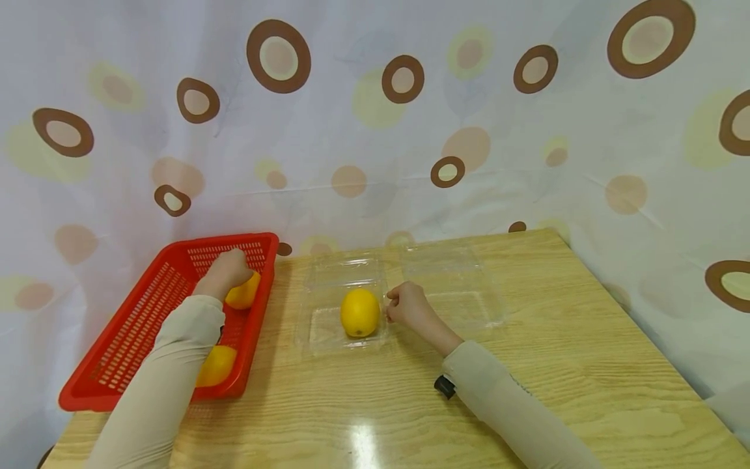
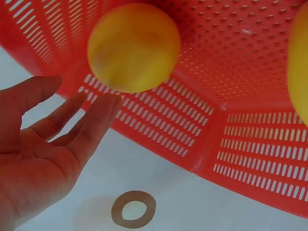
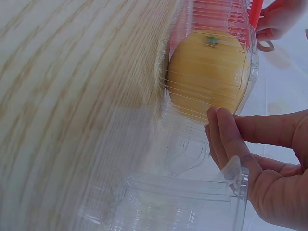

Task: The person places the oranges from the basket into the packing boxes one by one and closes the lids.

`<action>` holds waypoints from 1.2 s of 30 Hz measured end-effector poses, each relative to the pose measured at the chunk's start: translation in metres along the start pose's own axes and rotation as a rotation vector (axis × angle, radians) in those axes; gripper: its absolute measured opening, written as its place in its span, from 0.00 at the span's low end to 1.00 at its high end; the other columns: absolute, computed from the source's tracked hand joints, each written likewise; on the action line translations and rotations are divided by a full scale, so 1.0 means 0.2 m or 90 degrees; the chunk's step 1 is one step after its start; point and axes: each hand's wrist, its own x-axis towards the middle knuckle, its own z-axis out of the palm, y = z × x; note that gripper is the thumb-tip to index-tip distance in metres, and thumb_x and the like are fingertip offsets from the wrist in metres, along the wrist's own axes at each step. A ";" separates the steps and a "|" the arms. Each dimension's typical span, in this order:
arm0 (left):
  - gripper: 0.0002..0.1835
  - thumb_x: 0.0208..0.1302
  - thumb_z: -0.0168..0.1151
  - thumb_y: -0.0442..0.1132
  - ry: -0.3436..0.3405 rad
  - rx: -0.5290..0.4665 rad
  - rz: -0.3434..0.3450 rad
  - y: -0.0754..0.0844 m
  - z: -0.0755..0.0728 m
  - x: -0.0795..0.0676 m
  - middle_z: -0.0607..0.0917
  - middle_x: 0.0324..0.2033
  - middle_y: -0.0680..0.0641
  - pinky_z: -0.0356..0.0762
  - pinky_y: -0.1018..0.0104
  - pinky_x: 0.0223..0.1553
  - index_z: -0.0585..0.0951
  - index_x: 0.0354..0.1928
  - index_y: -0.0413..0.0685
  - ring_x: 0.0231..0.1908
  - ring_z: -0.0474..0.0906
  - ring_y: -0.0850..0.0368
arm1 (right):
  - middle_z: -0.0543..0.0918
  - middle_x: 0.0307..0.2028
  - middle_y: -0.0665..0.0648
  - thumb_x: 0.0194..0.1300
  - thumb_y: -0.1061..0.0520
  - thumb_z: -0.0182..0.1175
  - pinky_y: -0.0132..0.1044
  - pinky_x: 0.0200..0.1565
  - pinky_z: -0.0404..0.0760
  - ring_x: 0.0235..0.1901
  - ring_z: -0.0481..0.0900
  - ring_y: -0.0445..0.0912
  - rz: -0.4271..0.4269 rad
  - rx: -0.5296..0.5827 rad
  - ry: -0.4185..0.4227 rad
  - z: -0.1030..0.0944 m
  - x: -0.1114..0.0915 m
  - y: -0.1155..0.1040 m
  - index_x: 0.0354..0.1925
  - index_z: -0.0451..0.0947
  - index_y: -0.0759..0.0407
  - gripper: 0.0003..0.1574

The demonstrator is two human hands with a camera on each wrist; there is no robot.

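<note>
In the head view my left hand (image 1: pixel 227 270) is inside the red plastic basket (image 1: pixel 271 273), by an orange (image 1: pixel 243 293). The left wrist view shows that hand (image 2: pixel 57 139) with fingers extended, close to the yellow-orange fruit (image 2: pixel 134 48); whether they touch is unclear. A second orange (image 1: pixel 217 366) lies at the basket's near end. On the table, another orange (image 1: pixel 360 312) sits in a clear plastic clamshell box (image 1: pixel 325 326) with its lid folded back. My right hand (image 1: pixel 410 307) pinches that box's right rim between thumb and fingertips, as the right wrist view shows (image 3: pixel 269 159).
A second clear clamshell box (image 1: pixel 463 306), also with its lid back, stands just right of my right hand. The wooden table (image 1: pixel 586 365) meets a patterned cloth (image 1: pixel 363 130) behind it. The basket stands at the table's left edge.
</note>
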 end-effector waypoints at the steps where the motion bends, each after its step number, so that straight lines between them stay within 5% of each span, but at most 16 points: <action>1: 0.14 0.65 0.55 0.32 -0.004 0.003 -0.004 -0.01 0.01 0.00 0.76 0.35 0.36 0.75 0.53 0.44 0.72 0.48 0.27 0.36 0.73 0.43 | 0.81 0.19 0.58 0.56 0.73 0.59 0.30 0.24 0.75 0.21 0.82 0.47 -0.003 0.002 0.000 0.00 0.00 0.00 0.48 0.77 0.80 0.20; 11: 0.23 0.61 0.63 0.33 -0.033 0.008 -0.010 -0.08 0.05 0.01 0.75 0.41 0.33 0.73 0.47 0.52 0.68 0.53 0.26 0.42 0.72 0.40 | 0.80 0.17 0.56 0.54 0.74 0.58 0.29 0.24 0.74 0.20 0.80 0.44 -0.016 -0.015 0.008 0.00 -0.01 -0.01 0.47 0.78 0.80 0.19; 18: 0.47 0.61 0.64 0.33 -0.083 -0.040 -0.043 -0.08 0.05 0.01 0.57 0.66 0.25 0.55 0.36 0.64 0.44 0.72 0.31 0.60 0.60 0.32 | 0.82 0.18 0.58 0.53 0.74 0.56 0.33 0.26 0.79 0.21 0.83 0.48 -0.029 -0.013 0.006 0.00 0.01 0.02 0.47 0.77 0.80 0.20; 24: 0.53 0.57 0.68 0.34 -0.104 -0.073 -0.081 -0.08 0.05 0.00 0.55 0.67 0.27 0.57 0.33 0.61 0.41 0.74 0.36 0.60 0.58 0.32 | 0.81 0.17 0.55 0.51 0.73 0.56 0.33 0.26 0.79 0.19 0.81 0.44 -0.069 -0.004 0.004 0.02 0.05 0.11 0.46 0.78 0.80 0.21; 36: 0.52 0.60 0.65 0.37 -0.112 0.003 -0.064 -0.07 0.08 0.02 0.58 0.64 0.22 0.58 0.37 0.63 0.38 0.72 0.29 0.58 0.63 0.33 | 0.82 0.18 0.59 0.54 0.74 0.58 0.33 0.28 0.80 0.21 0.83 0.48 -0.029 -0.026 0.017 0.00 -0.02 -0.01 0.46 0.78 0.80 0.19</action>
